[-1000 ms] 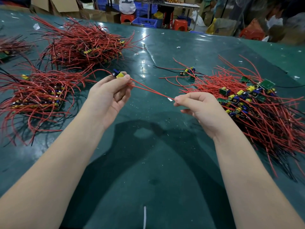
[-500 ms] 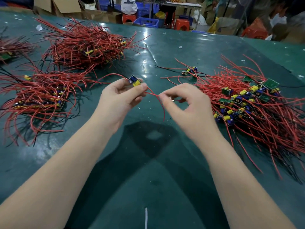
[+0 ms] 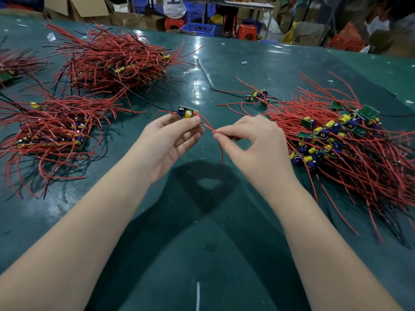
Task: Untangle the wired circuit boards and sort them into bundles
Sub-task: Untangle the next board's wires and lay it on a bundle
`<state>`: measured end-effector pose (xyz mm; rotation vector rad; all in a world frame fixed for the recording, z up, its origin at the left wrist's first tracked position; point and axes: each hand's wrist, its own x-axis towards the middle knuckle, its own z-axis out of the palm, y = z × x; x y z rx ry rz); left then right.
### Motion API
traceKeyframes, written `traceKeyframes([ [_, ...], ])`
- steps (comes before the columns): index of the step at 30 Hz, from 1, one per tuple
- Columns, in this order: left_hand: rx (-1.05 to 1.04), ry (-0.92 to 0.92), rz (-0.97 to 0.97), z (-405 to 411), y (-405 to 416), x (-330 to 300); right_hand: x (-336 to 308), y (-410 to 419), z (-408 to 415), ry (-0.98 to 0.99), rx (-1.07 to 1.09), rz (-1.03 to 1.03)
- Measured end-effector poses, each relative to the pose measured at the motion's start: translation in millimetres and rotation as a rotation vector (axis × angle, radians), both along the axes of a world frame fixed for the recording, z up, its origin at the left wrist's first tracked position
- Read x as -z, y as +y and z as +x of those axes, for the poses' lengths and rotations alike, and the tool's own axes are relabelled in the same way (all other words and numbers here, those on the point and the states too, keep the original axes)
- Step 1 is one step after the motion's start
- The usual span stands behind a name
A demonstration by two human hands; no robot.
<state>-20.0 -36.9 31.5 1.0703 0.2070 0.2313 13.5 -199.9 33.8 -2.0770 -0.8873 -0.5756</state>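
My left hand [image 3: 170, 140] holds a small green circuit board [image 3: 185, 112] with yellow and blue parts between thumb and fingertips, above the table's middle. Red wires [image 3: 207, 125] run from the board to my right hand [image 3: 253, 140], which pinches them between thumb and forefinger; one loose end hangs down below the pinch. A big tangled pile of boards with red wires [image 3: 336, 140] lies to the right. Two bundles lie on the left, one near [image 3: 49, 131] and one farther back [image 3: 116, 63].
The green table [image 3: 202, 221] runs to a far edge, with boxes, red stools and blue crates behind it. A few loose boards [image 3: 258, 96] lie between the piles at centre right. Another bundle [image 3: 9, 68] sits at the far left edge. A white scrap [image 3: 198, 295] lies near me.
My right hand has slid along the red wires toward my left hand, from the stretched-out wire ends to a spot close to the board. The wires now hang slack.
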Motion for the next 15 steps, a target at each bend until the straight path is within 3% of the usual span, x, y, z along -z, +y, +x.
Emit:
traceKeyframes([
  [3, 0.011, -0.003, -0.027, 0.0, 1.4, -1.6, 0.1, 0.2, 0.2, 0.039, -0.014, 0.029],
  [9, 0.042, 0.009, -0.029, -1.6, 4.2, -4.7, -1.0, -1.7, 3.7, 0.405, -0.082, 0.18],
  [15, 0.115, 0.057, -0.162, -4.5, 3.2, -7.7, -1.5, -4.0, 6.6, 0.542, -0.109, 0.187],
])
